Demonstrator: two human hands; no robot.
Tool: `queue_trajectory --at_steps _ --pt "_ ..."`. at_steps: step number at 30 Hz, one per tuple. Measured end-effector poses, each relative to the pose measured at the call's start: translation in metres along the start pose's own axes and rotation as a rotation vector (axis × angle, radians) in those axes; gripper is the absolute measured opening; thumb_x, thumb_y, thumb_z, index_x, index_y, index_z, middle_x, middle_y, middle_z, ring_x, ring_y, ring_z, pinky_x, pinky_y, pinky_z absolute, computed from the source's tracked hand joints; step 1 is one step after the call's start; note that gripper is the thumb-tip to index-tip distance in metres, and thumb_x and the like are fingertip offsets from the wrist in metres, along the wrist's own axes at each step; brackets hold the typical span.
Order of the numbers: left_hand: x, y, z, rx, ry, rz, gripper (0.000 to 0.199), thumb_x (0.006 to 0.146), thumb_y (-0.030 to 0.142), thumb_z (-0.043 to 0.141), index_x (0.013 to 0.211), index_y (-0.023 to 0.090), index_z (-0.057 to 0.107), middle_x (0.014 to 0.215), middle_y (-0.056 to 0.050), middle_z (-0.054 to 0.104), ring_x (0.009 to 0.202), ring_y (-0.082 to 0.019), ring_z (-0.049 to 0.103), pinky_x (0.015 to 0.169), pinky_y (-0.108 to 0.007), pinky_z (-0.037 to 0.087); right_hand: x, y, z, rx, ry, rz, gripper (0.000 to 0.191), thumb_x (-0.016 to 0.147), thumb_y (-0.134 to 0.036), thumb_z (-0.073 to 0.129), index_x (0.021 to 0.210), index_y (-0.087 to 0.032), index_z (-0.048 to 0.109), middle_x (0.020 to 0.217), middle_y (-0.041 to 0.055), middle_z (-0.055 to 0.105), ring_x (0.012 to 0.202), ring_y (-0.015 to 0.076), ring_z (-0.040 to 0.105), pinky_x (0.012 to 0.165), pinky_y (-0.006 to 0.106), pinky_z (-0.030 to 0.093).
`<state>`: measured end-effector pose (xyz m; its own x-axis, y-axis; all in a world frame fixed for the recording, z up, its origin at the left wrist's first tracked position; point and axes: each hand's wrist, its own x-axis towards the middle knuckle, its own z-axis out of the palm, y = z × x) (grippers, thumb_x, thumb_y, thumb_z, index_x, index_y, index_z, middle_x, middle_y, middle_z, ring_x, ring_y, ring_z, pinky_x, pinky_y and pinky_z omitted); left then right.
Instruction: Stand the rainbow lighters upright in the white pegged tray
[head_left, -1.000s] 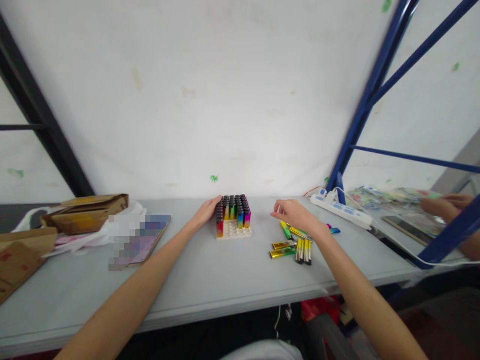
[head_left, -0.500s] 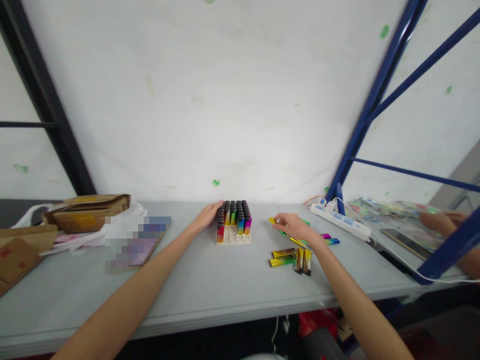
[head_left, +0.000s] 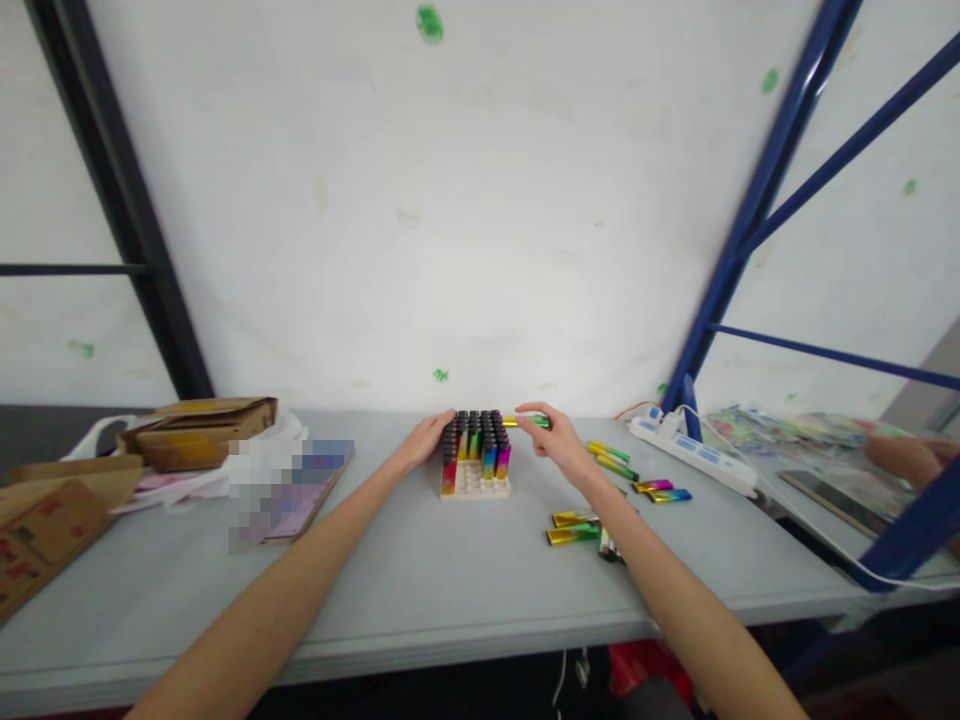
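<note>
A white lighter tray (head_left: 475, 492) stands on the table with several black-topped, rainbow-coloured lighters (head_left: 480, 430) upright in its holes. Bare holes show along its front middle and right. My left hand (head_left: 429, 440) grips the tray's far left side, its fingertips partly hidden behind the lighters. Just right of the tray, my right hand (head_left: 553, 440) pinches a yellow-green lighter (head_left: 516, 422), held level above the table. Beyond my right forearm lie loose lighters (head_left: 613, 462) in yellow and green, plus purple and blue ones (head_left: 663, 491). More lie nearer, partly covered by the forearm.
At left are cardboard boxes (head_left: 199, 440), white plastic bags and a phone-like flat item (head_left: 307, 505), partly blurred out. A white power strip (head_left: 694, 455) lies at right beside a blue metal post (head_left: 705, 330). Past it, another person's hand (head_left: 900, 455) is near a phone (head_left: 836, 500).
My right hand has moved left from the loose lighters to beside the tray, carrying a yellow-green lighter. My left hand stays at the tray. The view has shifted slightly.
</note>
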<state>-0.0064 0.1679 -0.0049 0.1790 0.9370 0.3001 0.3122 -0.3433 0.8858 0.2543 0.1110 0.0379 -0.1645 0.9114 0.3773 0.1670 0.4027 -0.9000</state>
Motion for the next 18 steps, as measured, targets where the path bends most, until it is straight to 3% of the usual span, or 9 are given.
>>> queue_trajectory --at_steps 3,6,10,13,15,18 --pt "-0.001 0.001 0.000 -0.007 0.001 -0.008 0.068 0.079 0.071 0.043 0.098 0.013 0.073 0.109 -0.009 0.072 0.109 -0.030 0.061 0.103 -0.038 0.038 -0.005 0.005 0.003 0.123 0.024 0.011 0.042 0.073 -0.056 0.068 0.085 -0.015 0.064 0.061 -0.0037 0.045 0.050 0.0076 0.035 0.045 0.021 0.031" --pt "-0.001 0.001 -0.001 -0.005 -0.025 -0.005 0.068 0.080 0.071 0.042 0.097 0.013 0.073 0.106 -0.009 0.073 0.107 -0.031 0.062 0.102 -0.039 0.039 -0.009 0.000 0.004 0.197 -0.030 0.022 0.047 0.081 -0.062 0.056 0.073 -0.015 0.058 0.065 -0.0001 0.050 0.058 0.0104 0.045 0.055 0.023 0.040" --pt "0.000 -0.002 -0.002 0.001 -0.025 0.006 0.067 0.081 0.070 0.041 0.097 0.013 0.072 0.106 -0.009 0.073 0.106 -0.030 0.062 0.101 -0.039 0.039 -0.016 -0.011 0.010 0.320 -0.167 0.048 0.046 0.085 -0.065 0.047 0.081 -0.019 0.052 0.067 -0.0009 0.051 0.059 0.0120 0.050 0.059 0.026 0.045" --pt "0.002 -0.004 -0.002 0.003 -0.020 0.021 0.067 0.081 0.071 0.040 0.096 0.014 0.073 0.106 -0.009 0.074 0.106 -0.030 0.062 0.102 -0.039 0.039 -0.020 -0.015 0.017 0.327 -0.198 0.058 0.042 0.084 -0.065 0.048 0.086 -0.023 0.048 0.061 -0.0062 0.039 0.048 0.0090 0.037 0.046 0.022 0.037" --pt "0.003 -0.005 -0.001 0.010 -0.012 0.017 0.068 0.079 0.072 0.041 0.095 0.014 0.073 0.105 -0.009 0.074 0.106 -0.030 0.062 0.102 -0.039 0.039 -0.022 -0.015 0.021 0.243 -0.155 0.056 0.042 0.085 -0.065 0.046 0.080 -0.023 0.044 0.060 -0.0072 0.033 0.045 0.0081 0.028 0.042 0.020 0.029" --pt "0.003 -0.005 -0.001 0.012 -0.010 -0.003 0.069 0.079 0.072 0.041 0.093 0.013 0.073 0.104 -0.009 0.074 0.105 -0.031 0.062 0.101 -0.039 0.040 -0.023 -0.011 0.025 -0.069 0.047 -0.054 0.047 0.086 -0.063 0.044 0.066 -0.021 0.040 0.056 -0.0054 0.032 0.049 0.0091 0.030 0.046 0.022 0.026"
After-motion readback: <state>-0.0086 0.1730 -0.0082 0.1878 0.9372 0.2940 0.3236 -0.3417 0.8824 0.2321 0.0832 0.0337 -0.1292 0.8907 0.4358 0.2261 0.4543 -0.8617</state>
